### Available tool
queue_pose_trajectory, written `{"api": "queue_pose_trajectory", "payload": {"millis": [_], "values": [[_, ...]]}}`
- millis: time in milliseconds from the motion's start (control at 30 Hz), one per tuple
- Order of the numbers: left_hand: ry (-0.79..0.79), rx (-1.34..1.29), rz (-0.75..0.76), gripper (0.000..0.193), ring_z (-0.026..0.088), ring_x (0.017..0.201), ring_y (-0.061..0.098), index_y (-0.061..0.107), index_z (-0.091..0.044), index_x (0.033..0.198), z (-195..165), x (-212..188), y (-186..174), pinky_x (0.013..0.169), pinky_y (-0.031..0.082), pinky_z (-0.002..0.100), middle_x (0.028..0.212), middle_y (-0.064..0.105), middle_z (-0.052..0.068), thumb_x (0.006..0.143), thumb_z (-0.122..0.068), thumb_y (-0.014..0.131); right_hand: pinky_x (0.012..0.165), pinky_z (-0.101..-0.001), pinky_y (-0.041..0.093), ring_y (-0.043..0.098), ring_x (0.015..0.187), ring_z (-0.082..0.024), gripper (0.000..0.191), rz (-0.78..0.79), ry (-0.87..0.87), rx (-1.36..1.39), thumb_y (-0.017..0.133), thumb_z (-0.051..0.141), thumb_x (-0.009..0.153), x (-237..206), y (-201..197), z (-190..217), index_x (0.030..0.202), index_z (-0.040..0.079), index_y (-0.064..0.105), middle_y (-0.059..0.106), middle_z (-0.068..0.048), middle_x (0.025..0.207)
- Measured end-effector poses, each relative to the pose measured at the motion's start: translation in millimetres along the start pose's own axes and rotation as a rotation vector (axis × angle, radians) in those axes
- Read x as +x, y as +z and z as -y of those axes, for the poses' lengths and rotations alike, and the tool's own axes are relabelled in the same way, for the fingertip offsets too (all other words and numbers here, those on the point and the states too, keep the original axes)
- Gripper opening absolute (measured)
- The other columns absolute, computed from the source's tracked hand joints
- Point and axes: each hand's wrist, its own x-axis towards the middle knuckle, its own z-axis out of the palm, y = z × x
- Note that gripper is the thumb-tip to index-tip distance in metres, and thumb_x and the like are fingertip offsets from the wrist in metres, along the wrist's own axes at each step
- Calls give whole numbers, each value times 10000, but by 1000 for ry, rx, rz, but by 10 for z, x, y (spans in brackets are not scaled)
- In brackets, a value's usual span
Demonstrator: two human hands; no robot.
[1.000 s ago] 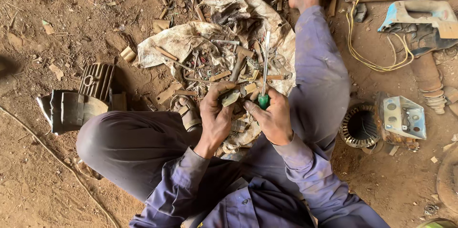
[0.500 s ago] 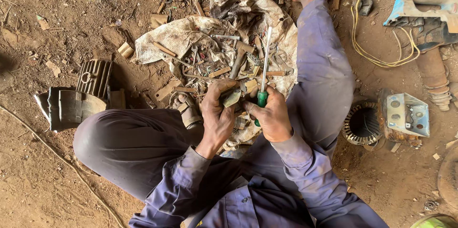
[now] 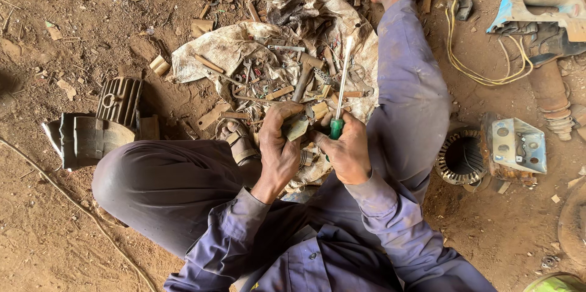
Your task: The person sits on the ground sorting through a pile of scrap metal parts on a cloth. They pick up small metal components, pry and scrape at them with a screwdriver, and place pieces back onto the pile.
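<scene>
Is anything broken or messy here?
Yes. Loose metal scraps lie jumbled on a crumpled white sack. Yellow wire sprawls tangled in the dirt. The left hand holds a small part; the right hand grips a green-handled screwdriver.

My left grip (image 3: 278,148) covered most of the small metal part (image 3: 297,127). My right grip (image 3: 349,153) hid the screwdriver (image 3: 339,99) handle; scrap pieces (image 3: 274,78) were indistinct.
</scene>
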Motion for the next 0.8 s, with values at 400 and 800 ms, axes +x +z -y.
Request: {"api": "queue_pose_trajectory", "payload": {"millis": [400, 800], "values": [[57, 82, 5, 288, 283, 1100, 666, 626, -33, 1159, -137, -44, -30, 953, 537, 355, 1166, 665, 109, 895, 38, 716, 524, -237, 440, 547, 631, -86, 268, 6, 152, 215, 628, -132, 790, -89, 51, 57, 976, 48, 560, 629, -40, 853], [118, -440, 98, 218, 261, 1214, 610, 611, -22, 1190, -406, -147, -78, 1081, 501, 386, 1191, 645, 110, 977, -18, 655, 660, -239, 448, 528, 719, -99, 334, -120, -463, -493, 806, -21, 809, -612, -27, 451, 971, 37, 520, 573, -68, 815]]}}
